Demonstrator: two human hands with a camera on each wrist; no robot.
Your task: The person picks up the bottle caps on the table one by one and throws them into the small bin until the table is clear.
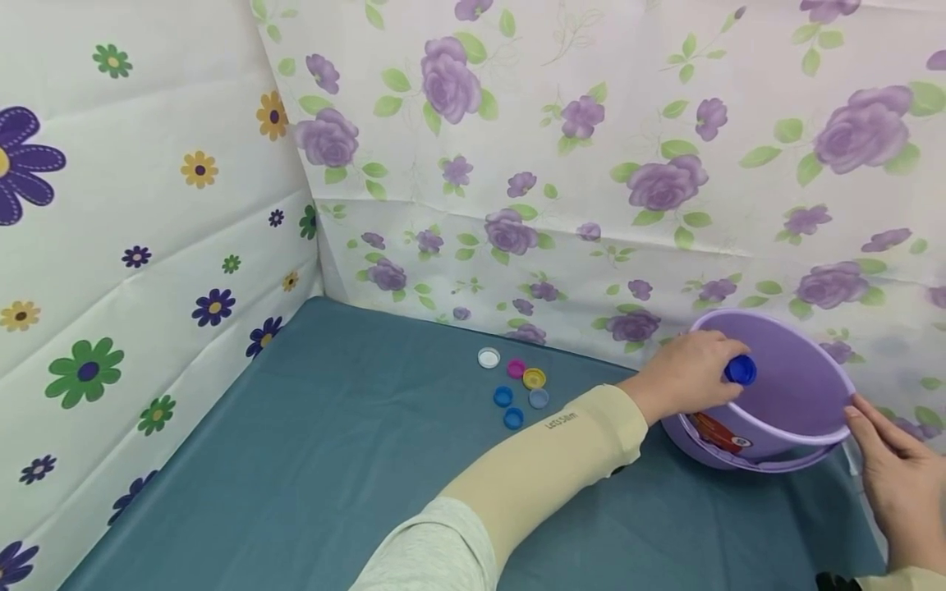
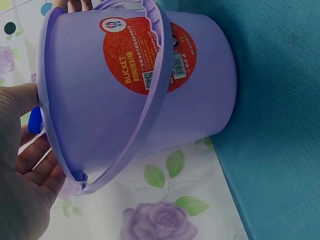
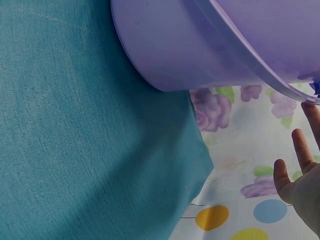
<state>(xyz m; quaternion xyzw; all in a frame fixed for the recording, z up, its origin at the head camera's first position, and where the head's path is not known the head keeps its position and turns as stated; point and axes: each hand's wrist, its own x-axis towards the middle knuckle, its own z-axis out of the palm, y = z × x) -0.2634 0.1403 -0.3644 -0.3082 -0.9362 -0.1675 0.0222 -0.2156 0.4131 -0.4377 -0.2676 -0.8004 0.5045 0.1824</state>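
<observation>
My left hand (image 1: 683, 373) reaches over the near-left rim of a light purple bucket (image 1: 783, 427) and holds a dark blue bottle cap (image 1: 741, 370) at its mouth. From the left wrist view, the same blue cap (image 2: 35, 120) shows between the thumb and fingers, right beside the rim. My right hand (image 1: 897, 468) grips the bucket's right rim with its fingertips. In the right wrist view, one finger of the right hand (image 3: 305, 180) meets the rim while other fingers stretch out below it. The bucket's handle (image 2: 152, 107) hangs down along its side, across a red label (image 2: 130, 60).
Left of the bucket, several loose caps lie on the teal-covered table (image 1: 332, 460): a white cap (image 1: 489, 358), a pink cap (image 1: 516, 368), a yellow cap (image 1: 534, 378) and blue ones (image 1: 513, 419). Flower-patterned sheets (image 1: 473, 164) stand behind and at the left.
</observation>
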